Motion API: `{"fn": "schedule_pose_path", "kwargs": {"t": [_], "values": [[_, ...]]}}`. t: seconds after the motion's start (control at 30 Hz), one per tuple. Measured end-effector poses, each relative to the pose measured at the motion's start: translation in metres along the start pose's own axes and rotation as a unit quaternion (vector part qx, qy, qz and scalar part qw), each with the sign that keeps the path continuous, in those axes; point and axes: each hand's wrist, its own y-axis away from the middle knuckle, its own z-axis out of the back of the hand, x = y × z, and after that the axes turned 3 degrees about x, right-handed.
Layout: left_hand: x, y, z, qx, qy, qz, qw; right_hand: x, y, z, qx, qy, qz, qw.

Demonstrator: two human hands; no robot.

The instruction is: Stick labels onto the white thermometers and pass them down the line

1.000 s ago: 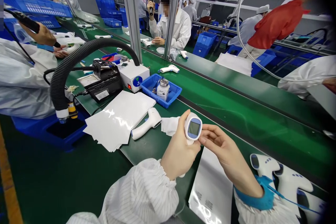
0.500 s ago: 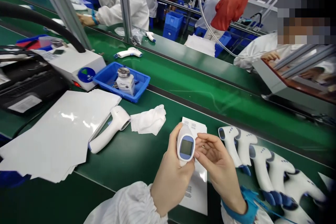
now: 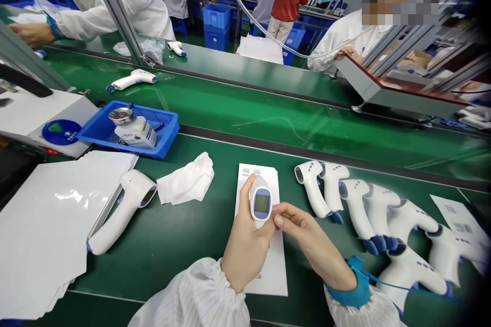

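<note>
My left hand is wrapped round a white handheld infrared thermometer, whose blue-framed grey screen faces me. No reading can be made out on the screen. My right hand, with a blue wrist strap, is at the thermometer's right side. Its thumb and forefinger are close together by my left fingertips; whether anything small is between them is hidden. Beneath both hands lies a white printed sheet on the green bench.
Several more thermometers lie in a row at the right. To the left are a single thermometer, a crumpled white cloth, stacked white sheets and a blue tray holding a bottle. Co-workers sit beyond the green belt.
The view has swung right and bench things appear further left. My right thumb and forefinger have drawn together beside the thermometer, which stays in my left hand.
</note>
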Motion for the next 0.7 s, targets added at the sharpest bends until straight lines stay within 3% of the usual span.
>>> {"fn": "schedule_pose_path", "kwargs": {"t": [0.17,0.33,0.43,0.7], "values": [[0.005,0.0,-0.009,0.025,0.011,0.042,0.999,-0.011,-0.004,0.009,-0.063,0.036,0.086,0.994],[0.008,-0.005,-0.008,-0.007,-0.007,0.033,0.999,-0.02,-0.011,0.015,-0.108,0.042,0.112,0.987],[0.012,-0.013,-0.004,0.006,0.001,0.015,1.0,-0.019,-0.012,0.015,-0.096,0.02,0.1,0.99],[0.029,-0.024,-0.002,-0.043,-0.013,-0.092,0.995,-0.009,-0.01,-0.005,-0.047,0.005,0.15,0.988]]}}
